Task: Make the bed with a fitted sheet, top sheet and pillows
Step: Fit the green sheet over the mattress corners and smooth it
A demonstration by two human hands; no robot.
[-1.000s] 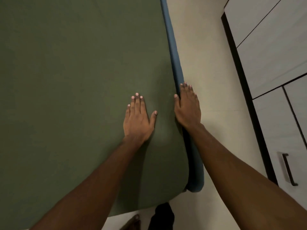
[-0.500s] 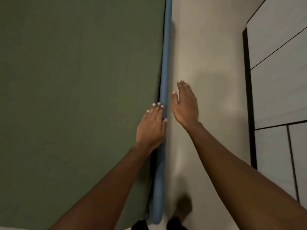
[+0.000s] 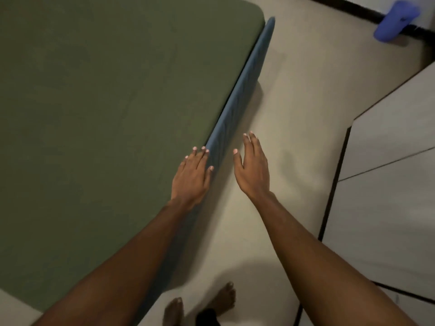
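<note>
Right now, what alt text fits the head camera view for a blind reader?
A person's left hand lies flat on the edge of a green fitted sheet, along the blue bed side, while the right hand hangs open above the pale floor beside it. Cupboard doors stand at right.

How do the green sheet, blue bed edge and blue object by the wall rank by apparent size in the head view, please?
1. green sheet
2. blue bed edge
3. blue object, which is farthest from the camera, so its true size is unsure.

smooth matt green fitted sheet (image 3: 106,114)
</note>
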